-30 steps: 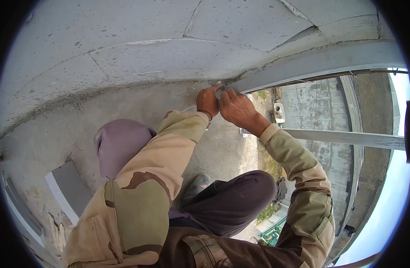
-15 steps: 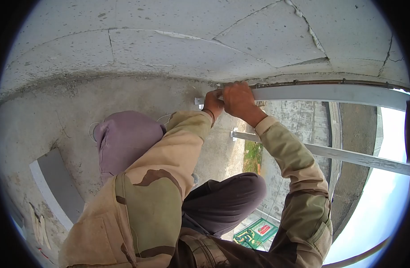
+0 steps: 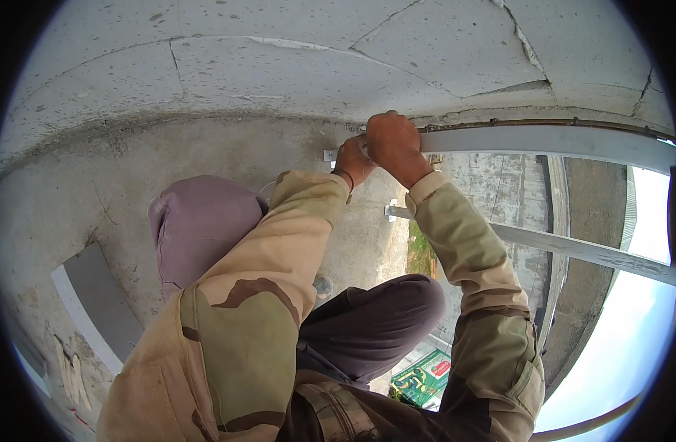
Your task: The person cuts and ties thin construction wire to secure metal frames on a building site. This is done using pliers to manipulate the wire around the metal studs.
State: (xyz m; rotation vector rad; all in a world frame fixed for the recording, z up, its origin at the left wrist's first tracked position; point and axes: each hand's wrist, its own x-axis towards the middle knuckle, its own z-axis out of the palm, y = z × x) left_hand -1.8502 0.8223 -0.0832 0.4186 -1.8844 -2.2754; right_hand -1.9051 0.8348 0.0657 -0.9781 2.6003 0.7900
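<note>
My left hand [image 3: 355, 160] is closed at the lower end of a grey metal post [image 3: 529, 140], close to the wall. Beside it, touching or nearly so, my right hand [image 3: 393, 144] is curled into a fist over the same post. What the fingers of either hand hold is hidden behind the knuckles. Just left of my hands a small metal base plate [image 3: 328, 156] shows on the concrete floor. A dark band circles my left wrist.
A cracked grey wall [image 3: 279, 70] runs along the top. A second metal post [image 3: 566, 247] with a foot plate stands nearer me, beyond my right forearm. At left lies a grey slab-like piece [image 3: 102, 295] by some wood strips [image 3: 73, 376]. Past the floor's edge is a drop with a green sign [image 3: 423, 379].
The view has shifted slightly, so the wall and posts sit higher in it. My right hand has turned a little into a more upright fist; both hands stay at the post's end.
</note>
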